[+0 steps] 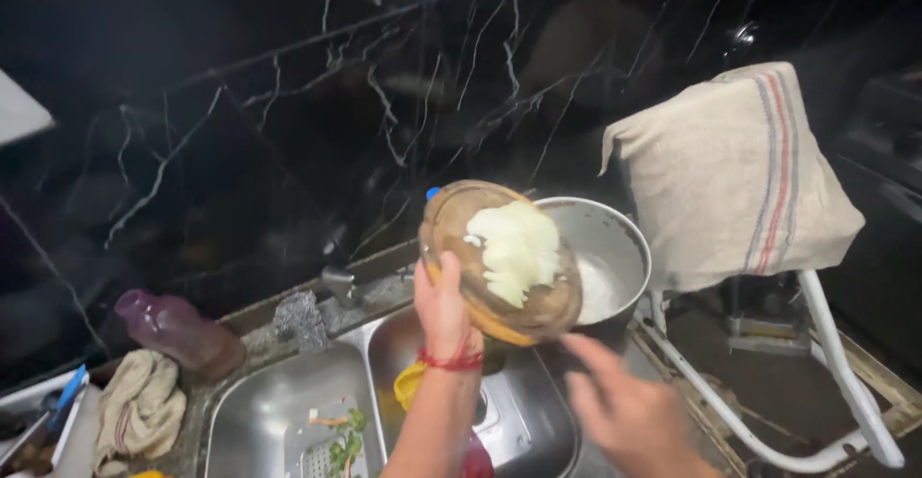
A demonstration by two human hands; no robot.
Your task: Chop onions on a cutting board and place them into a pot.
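round wooden board [538, 319] tilted – pale chopped pieces [516, 250] heaped on top

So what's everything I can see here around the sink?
Round wooden board: one, brown, tilted over the steel pot, held by the left hand.
Chopped white vegetable pieces: one pile, pale cream, on the board.
Steel pot: one, silver, behind the board beside the sink.
Double sink: one, steel, greens scraps in the left basin.
Plastic bottle: one, purple-brown, lying left of the sink.
Crumpled rag: one, beige, far left.
Striped cloth: one, beige with red and blue stripes, draped over a white frame.
Marble wall: black, white veins.
Left hand: grips the board's edge, red thread at the wrist.
Right hand: open, blurred, below the board.
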